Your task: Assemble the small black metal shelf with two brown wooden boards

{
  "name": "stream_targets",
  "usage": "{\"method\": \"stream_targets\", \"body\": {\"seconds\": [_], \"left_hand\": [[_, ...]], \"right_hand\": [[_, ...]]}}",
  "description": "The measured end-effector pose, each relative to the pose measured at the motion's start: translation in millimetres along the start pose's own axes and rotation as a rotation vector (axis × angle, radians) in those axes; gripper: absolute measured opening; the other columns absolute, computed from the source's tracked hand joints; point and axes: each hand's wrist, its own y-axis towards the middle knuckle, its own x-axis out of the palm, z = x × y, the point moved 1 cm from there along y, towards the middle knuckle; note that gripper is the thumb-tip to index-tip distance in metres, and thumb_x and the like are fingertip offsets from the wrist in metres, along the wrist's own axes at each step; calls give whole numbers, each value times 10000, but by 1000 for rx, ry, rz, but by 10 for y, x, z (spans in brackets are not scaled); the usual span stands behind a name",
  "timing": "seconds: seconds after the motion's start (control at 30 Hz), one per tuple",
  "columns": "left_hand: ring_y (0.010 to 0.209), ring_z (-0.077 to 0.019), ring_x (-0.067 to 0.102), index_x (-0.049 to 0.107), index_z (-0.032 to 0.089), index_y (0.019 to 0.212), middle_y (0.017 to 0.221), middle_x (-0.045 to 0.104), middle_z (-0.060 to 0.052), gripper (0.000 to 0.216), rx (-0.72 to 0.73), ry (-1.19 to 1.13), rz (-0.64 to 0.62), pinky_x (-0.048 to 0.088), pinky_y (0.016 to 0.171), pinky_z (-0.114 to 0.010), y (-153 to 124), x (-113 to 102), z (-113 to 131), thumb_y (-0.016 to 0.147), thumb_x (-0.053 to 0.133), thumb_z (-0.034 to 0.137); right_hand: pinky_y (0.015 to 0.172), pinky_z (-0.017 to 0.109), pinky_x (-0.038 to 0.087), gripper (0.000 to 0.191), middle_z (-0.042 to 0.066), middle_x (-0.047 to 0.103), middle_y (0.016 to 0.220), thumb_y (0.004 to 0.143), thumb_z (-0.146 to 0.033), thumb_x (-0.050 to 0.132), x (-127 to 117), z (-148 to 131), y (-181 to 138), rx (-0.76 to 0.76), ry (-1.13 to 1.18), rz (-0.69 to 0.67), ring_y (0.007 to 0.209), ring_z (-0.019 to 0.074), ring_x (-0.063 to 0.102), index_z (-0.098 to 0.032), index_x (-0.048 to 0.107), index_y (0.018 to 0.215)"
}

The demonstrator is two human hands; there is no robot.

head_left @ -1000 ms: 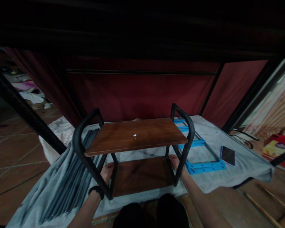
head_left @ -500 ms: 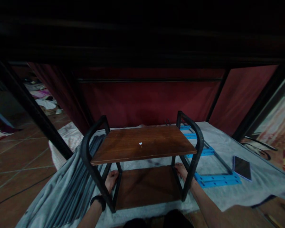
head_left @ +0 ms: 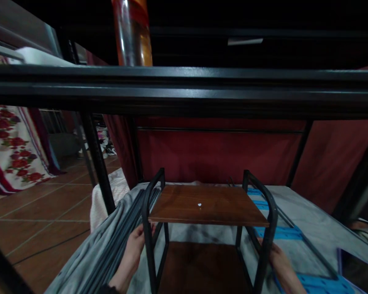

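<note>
A small two-tier rack with black tube sides (head_left: 271, 208) and a brown wood-look upper shelf (head_left: 199, 204) stands upright before me. Below it is a second brown board (head_left: 202, 265), whose front edge runs out of view. My left hand (head_left: 135, 245) reaches to the rack's left side, its curled fingers at the side bar under the upper shelf and partly behind the post. On the opposite side, my right hand (head_left: 279, 259) is closed at the right side bar. The front right post hides some of its fingers.
Grey tubes (head_left: 119, 241) lie bundled on the grey cloth (head_left: 294, 200) at left. Blue strips with a grey bar (head_left: 282, 233) and a phone (head_left: 357, 269) lie at right. A dark metal beam (head_left: 184, 87) crosses above the rack, with an orange-tinted container (head_left: 133, 36) on it.
The view has tilted up and turned left, bringing the beam and container into sight. Both hands have moved from low on the rack's sides up to the bars beneath the upper shelf.
</note>
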Motion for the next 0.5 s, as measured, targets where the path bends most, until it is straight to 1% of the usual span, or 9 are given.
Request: {"method": "stream_targets", "body": {"seconds": [0.03,0.07,0.1,0.13,0.17,0.23,0.3,0.37,0.5], "left_hand": [[627,-180,612,693,154,749,708,690,-43,488,15,-43,-39,515,585,-273,-61,-45,190,479,845,532],[631,-168,608,707,150,796,736,697,-43,509,30,-62,-42,505,570,-252,-133,-83,381,501,840,543],[674,-169,624,718,152,859,795,712,-47,525,40,-76,-33,512,592,-244,-213,-110,564,516,845,529],[733,-177,642,722,156,915,862,722,-55,540,55,-80,-37,523,626,-241,-296,-121,732,532,848,516],[772,-187,653,721,161,941,895,724,-58,560,69,-88,-33,531,643,-243,-374,-120,877,528,853,516],[814,-200,662,718,165,974,918,723,-62,600,92,-92,-36,541,658,-246,-501,-91,1079,514,861,522],[827,-193,659,715,170,995,930,719,-58,607,122,-82,-41,541,654,-233,-575,-51,1168,521,859,522],[820,-169,647,714,177,1000,953,715,-47,585,147,-78,-36,529,643,-205,-602,-21,1179,538,854,508],[775,-136,620,717,168,960,950,708,-38,529,154,-72,-33,495,598,-170,-590,3,1156,556,843,485]], "right_hand": [[628,458,534,257,90,654,677,576,-530,694,-93,-146,-25,4,53,-23,634,294,647,-293,691,677],[643,418,542,281,75,665,717,588,-521,720,-180,-308,-64,8,107,-36,641,258,638,-277,700,726],[654,379,546,326,64,678,779,595,-510,747,-256,-483,-115,-1,155,-37,658,228,631,-262,708,802],[665,344,545,375,61,690,848,597,-497,770,-320,-665,-175,-11,195,-9,681,205,627,-250,712,873],[671,313,541,406,58,692,893,596,-485,788,-365,-847,-242,-24,233,20,707,190,625,-241,709,911],[668,285,531,437,59,689,896,607,-485,798,-399,-1186,-378,-66,284,34,713,175,614,-220,702,941],[661,271,519,453,61,690,907,631,-504,789,-371,-1457,-501,-111,290,-1,709,163,603,-207,695,959],[636,252,499,473,51,685,901,617,-531,794,-320,-1639,-596,-132,264,-21,680,139,579,-198,691,937],[585,246,471,555,50,677,874,563,-619,785,-242,-1806,-706,-172,207,-23,660,132,556,-179,678,883]]}}
